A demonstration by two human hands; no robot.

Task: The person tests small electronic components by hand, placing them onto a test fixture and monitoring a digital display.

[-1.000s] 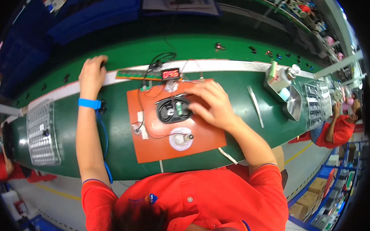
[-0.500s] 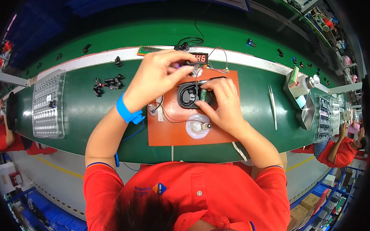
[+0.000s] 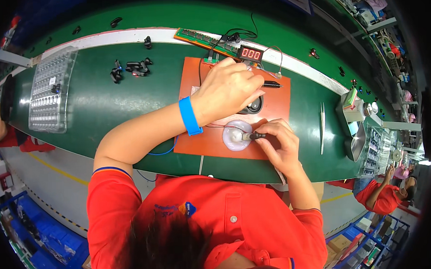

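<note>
Left forearm [image 3: 150, 130] angling across from the near left, left hand [image 3: 231, 87] arched, knuckles up; right hand [image 3: 282, 143] (the nearer one) in a thumb-and-finger pinch!

Black case [image 3: 256, 105], orange mat [image 3: 279, 102]

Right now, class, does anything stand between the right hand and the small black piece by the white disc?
Nothing visible does: the right hand pinches the small black piece. A wired connector lies between that piece and the middle of the white disc. The left hand, partly hiding the black case, is not between them.
</note>
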